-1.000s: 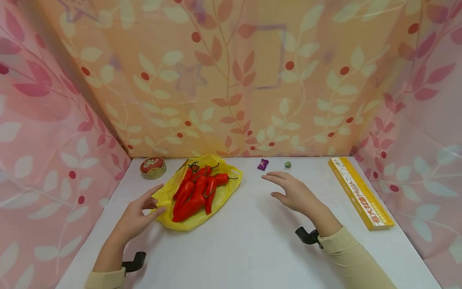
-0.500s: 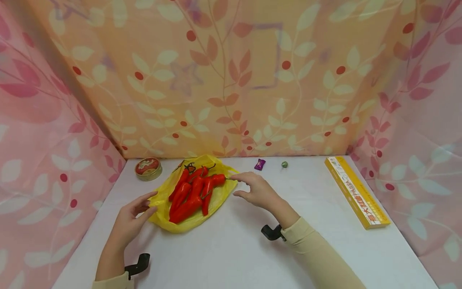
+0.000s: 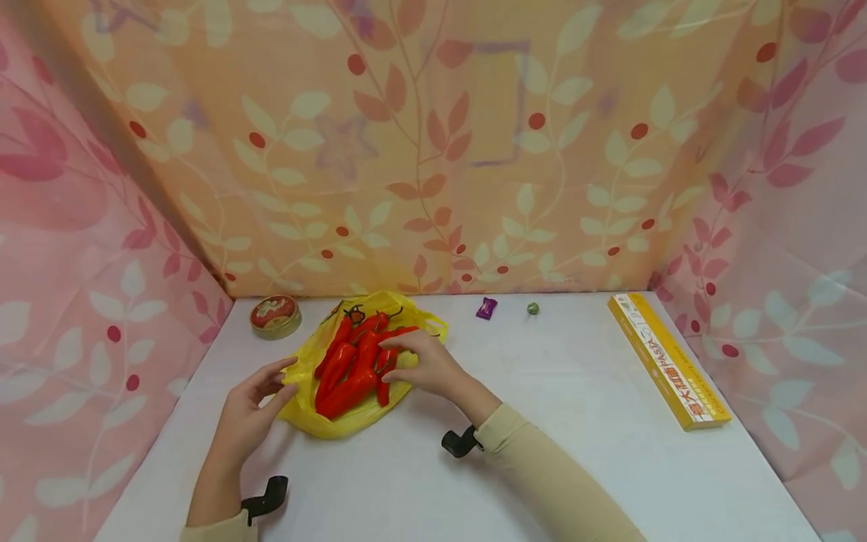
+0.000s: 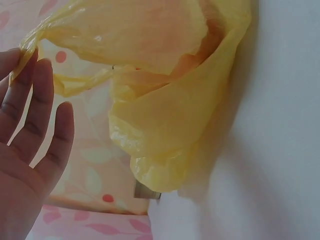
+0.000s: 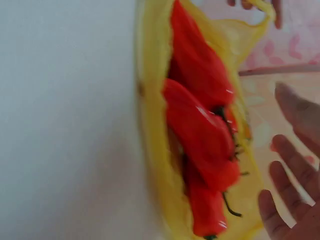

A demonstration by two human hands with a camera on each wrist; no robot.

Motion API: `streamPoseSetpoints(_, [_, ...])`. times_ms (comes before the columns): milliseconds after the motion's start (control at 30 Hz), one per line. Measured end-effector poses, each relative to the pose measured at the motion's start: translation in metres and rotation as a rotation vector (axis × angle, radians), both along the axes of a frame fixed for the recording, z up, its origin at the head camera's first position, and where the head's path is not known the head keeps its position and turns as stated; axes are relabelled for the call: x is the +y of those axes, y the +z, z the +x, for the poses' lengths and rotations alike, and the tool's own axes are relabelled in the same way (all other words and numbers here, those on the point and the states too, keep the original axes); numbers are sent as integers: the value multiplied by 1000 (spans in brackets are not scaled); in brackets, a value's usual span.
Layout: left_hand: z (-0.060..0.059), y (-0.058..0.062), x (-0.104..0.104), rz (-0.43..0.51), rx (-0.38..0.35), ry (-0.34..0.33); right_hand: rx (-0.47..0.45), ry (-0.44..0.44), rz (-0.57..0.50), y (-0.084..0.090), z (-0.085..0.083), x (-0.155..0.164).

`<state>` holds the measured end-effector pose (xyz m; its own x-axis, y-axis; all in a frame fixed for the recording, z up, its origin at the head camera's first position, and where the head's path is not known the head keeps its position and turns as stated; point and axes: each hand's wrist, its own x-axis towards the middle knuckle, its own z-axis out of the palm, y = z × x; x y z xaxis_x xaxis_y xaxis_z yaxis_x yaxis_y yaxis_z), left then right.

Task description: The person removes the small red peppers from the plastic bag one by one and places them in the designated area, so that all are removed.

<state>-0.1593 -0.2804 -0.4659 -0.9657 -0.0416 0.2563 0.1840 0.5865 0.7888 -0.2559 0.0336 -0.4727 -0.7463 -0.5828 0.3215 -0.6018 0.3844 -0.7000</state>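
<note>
My left hand [image 3: 249,414] is at the near left side of a yellow plastic bag [image 3: 339,426]. In the left wrist view the raised handle loop of this bag [image 4: 170,120] runs between the fingers [image 4: 42,95] of the left hand, which hold it up. Several red chili peppers [image 3: 348,391] with dark stems lie heaped in the bag. My right hand [image 3: 430,365] hovers over the bag's right side, its fingers spread and partly hiding one pepper. The right wrist view shows its fingers [image 5: 295,190] apart from the peppers [image 5: 202,135].
A round red and gold tin [image 3: 275,318] stands to the bag's left. A purple-wrapped candy [image 3: 486,308] and a small green ball-like item [image 3: 533,309] lie at the back. The long yellow pasta box [image 3: 669,361] lies at the right. Patterned curtains [image 3: 433,150] enclose the white table [image 3: 542,452].
My right hand has moved left from beside the candy to above the peppers. The left hand has stayed at the bag's edge with little movement. The view has shifted slightly.
</note>
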Motion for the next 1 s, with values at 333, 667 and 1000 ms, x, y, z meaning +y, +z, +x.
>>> streamPoseSetpoints(333, [3, 0, 0, -16, -7, 43, 139, -23, 291, -19, -2, -34])
streamPoseSetpoints(667, [2, 0, 5, -71, -21, 53, 322, -91, 438, -20, 1, -39])
streamPoseSetpoints(1000, [2, -1, 3, -107, -36, 77, -122, 1, -154, -2, 9, -17])
